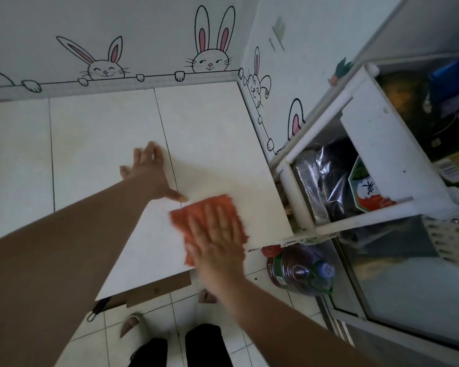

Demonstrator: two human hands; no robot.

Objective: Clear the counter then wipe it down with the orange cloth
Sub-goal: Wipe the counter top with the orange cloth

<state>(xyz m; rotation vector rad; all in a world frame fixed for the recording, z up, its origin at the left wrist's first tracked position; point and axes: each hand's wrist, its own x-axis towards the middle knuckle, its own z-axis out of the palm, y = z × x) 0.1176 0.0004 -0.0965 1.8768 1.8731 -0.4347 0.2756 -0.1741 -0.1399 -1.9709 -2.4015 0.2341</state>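
The white tiled counter (98, 133) fills the middle of the view with nothing standing on it. The orange cloth (196, 215) lies flat near the counter's front right corner. My right hand (217, 234) presses flat on top of the cloth, fingers spread and blurred by motion. My left hand (150, 173) rests palm down on the bare counter just left of and beyond the cloth, fingers apart, holding nothing.
A white plastic shelf rack (366, 144) packed with bags and packets stands against the counter's right edge. A large plastic bottle (300, 271) sits on the tiled floor below the corner. The rabbit-decorated wall (143, 49) backs the counter. My feet are on the floor below.
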